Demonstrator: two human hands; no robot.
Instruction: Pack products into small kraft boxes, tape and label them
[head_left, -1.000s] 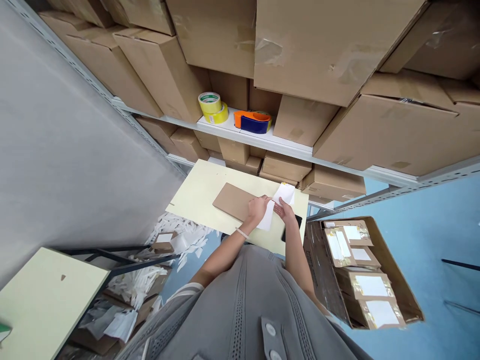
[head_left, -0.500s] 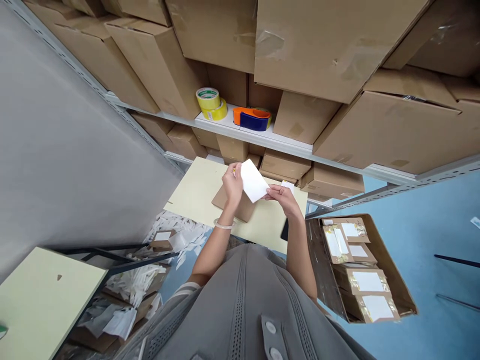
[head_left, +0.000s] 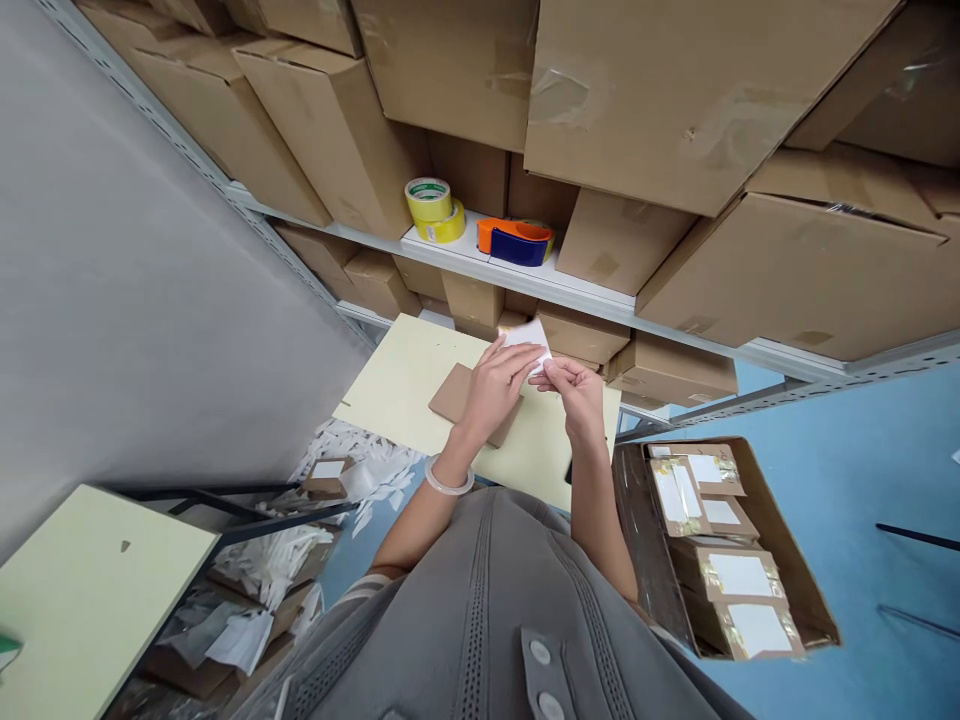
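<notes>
A small white paper sheet (head_left: 531,334), perhaps a label, is held up in front of me between both hands. My left hand (head_left: 499,388) lies across its lower left part, fingers together over the paper; what its thumb does is hidden. With thumb and fingers, my right hand (head_left: 577,392) pinches the sheet's lower right corner. Below them a flat brown cardboard box (head_left: 452,392) rests on the pale yellow table (head_left: 390,375), partly covered by my left hand and wrist.
Cardboard boxes (head_left: 615,90) fill the shelves ahead. Yellow tape rolls (head_left: 439,222) and an orange and blue tape dispenser (head_left: 517,243) sit on a shelf edge. At right stands a large carton (head_left: 814,600) of labelled parcels. Paper scraps (head_left: 375,465) litter the floor at left.
My left hand has moved right and over the sheet, closer to my right hand. The sheet has turned and shifted slightly right, and more of it is covered.
</notes>
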